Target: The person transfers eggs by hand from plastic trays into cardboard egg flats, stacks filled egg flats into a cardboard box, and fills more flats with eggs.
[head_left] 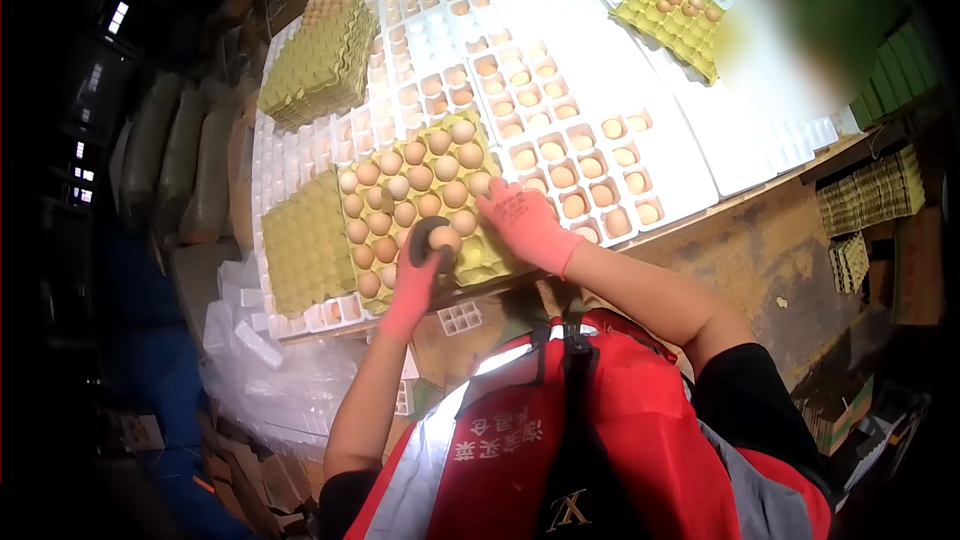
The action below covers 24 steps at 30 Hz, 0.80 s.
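Note:
A yellow-green egg tray with several brown eggs lies at the table's near edge. My left hand, in a pink glove with dark fingertips, holds an egg over the tray's near part. My right hand, also in a pink glove, is at the tray's right edge, its fingertips closed around an egg. Just right of it, a white foam tray has eggs in its square compartments. An empty egg tray lies left of the full one.
Stacked egg trays stand at the back left of the table. Another tray with a few eggs lies at the back right, beside a blurred area. Clear plastic bags hang below the left edge.

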Motion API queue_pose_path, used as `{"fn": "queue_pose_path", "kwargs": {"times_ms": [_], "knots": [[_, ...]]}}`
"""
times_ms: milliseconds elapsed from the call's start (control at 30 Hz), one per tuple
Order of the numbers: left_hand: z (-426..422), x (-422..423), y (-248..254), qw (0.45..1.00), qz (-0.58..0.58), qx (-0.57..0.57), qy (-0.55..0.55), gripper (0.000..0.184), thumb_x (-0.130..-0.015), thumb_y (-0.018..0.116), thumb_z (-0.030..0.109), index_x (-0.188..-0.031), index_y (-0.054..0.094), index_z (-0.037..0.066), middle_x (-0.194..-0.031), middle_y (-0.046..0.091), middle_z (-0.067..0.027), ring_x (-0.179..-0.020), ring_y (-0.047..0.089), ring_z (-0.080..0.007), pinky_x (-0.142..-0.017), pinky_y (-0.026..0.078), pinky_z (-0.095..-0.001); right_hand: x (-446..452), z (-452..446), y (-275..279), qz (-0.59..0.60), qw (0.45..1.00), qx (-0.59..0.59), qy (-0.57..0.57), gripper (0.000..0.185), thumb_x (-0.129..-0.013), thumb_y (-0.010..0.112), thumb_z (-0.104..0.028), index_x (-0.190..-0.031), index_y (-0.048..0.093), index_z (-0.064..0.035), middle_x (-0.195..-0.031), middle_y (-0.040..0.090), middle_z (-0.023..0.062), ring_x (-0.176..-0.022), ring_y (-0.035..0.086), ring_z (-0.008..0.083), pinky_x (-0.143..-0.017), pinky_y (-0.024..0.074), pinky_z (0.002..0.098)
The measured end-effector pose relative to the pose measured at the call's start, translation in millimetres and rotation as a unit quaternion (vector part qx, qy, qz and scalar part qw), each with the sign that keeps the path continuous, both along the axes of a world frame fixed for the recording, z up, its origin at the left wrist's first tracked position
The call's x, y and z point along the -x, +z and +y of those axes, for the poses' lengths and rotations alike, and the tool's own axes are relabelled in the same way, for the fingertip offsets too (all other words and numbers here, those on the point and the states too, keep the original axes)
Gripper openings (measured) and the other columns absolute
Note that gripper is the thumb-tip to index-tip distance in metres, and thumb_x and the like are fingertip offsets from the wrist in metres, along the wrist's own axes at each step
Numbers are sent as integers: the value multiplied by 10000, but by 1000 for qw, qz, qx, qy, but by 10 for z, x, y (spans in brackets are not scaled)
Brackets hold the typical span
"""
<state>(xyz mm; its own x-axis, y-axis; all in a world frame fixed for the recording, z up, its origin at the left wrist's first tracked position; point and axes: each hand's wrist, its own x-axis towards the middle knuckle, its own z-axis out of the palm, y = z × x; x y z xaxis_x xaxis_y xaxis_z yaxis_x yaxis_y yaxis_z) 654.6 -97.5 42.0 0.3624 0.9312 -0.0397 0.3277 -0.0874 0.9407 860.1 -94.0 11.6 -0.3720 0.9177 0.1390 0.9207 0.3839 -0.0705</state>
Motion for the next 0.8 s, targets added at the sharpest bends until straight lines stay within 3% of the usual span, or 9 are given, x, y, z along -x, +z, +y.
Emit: {"fn": "queue_pose_path", "kwargs": {"times_ms": [133, 200, 267, 400, 467, 533, 600, 667, 800], "knots": [[275, 256, -127, 946, -189, 260, 45, 286, -933, 594, 207, -1146, 588, 17, -1025, 627, -104, -890, 649, -243, -788, 548, -351, -193, 14, 147, 403, 901, 90, -136, 382, -785, 709, -136, -1137, 592, -45, -1008, 643, 124, -900, 663, 240, -747, 550, 333], [270, -70, 125, 941, 293, -151, -82, 389, -875, 670, 220, -1207, 576, 40, -1079, 620, -157, -914, 653, -290, -791, 543, -368, -374, 110, 113, 725, 623, 242, -165, 453, -787, 730, -168, -1200, 593, -42, -1024, 659, 94, -927, 663, 183, -782, 551, 307], [357, 11, -349, 810, 487, -274, -180, 577, -766, 778, 262, -1258, 536, 80, -1233, 569, -165, -1006, 632, -340, -816, 526, -422, -382, 168, 306, 696, 664, 242, -126, 482, -779, 734, -160, -1222, 586, -39, -1161, 625, 162, -1035, 660, 239, -825, 553, 343], [512, 88, -91, 911, 318, -211, -155, 369, -882, 649, 217, -1201, 543, 65, -1058, 623, -136, -789, 625, -285, -697, 515, -388, 273, 498, -312, 59, 990, -60, -115, 382, -841, 654, -144, -1216, 640, -72, -1430, 449, 224, -1133, 573, 360, -812, 539, 402], [601, 309, 106, 951, -81, 295, -28, 434, -934, 604, 268, -1319, 509, 92, -995, 608, -53, -767, 615, -199, -621, 495, -312, 392, 486, 119, -37, 990, 18, -132, 258, -779, 664, -125, -1027, 720, -84, -1329, 493, 176, -1060, 545, 314, -720, 518, 364], [572, 365, 505, 918, -183, 346, -65, 467, -976, 537, 217, -1416, 446, 90, -1128, 616, -41, -924, 627, -186, -664, 508, -247, 420, 480, 126, -138, 983, -30, -117, 373, -749, 717, -169, -1104, 728, -55, -1290, 499, 136, -1053, 533, 296, -705, 489, 318], [613, 293, 739, 909, -213, 347, -84, 496, -945, 549, 84, -1432, 459, 75, -1294, 566, -87, -1118, 598, -235, -880, 523, -335, 386, 479, 232, -168, 979, 28, -111, 426, -731, 745, -226, -1114, 722, -42, -1284, 518, 132, -1020, 540, 289, -716, 484, 320], [767, 191, 351, 986, 81, -26, -146, 506, -836, 665, 101, -1331, 559, 91, -1366, 504, -127, -1168, 552, -311, -939, 493, -389, 307, 545, 34, -59, 985, 47, -154, 481, -734, 767, -263, -1145, 706, -20, -1267, 532, 143, -1043, 559, 292, -754, 505, 350], [818, -17, -144, 832, 437, -316, -130, 540, -724, 779, 195, -1233, 605, 136, -1444, 424, -161, -1209, 460, -379, -963, 447, -484, -397, 127, 580, 421, 870, 154, -205, 525, -817, 761, -293, -1236, 641, 0, -1287, 585, 195, -1098, 622, 245, -810, 549, 342]]}}
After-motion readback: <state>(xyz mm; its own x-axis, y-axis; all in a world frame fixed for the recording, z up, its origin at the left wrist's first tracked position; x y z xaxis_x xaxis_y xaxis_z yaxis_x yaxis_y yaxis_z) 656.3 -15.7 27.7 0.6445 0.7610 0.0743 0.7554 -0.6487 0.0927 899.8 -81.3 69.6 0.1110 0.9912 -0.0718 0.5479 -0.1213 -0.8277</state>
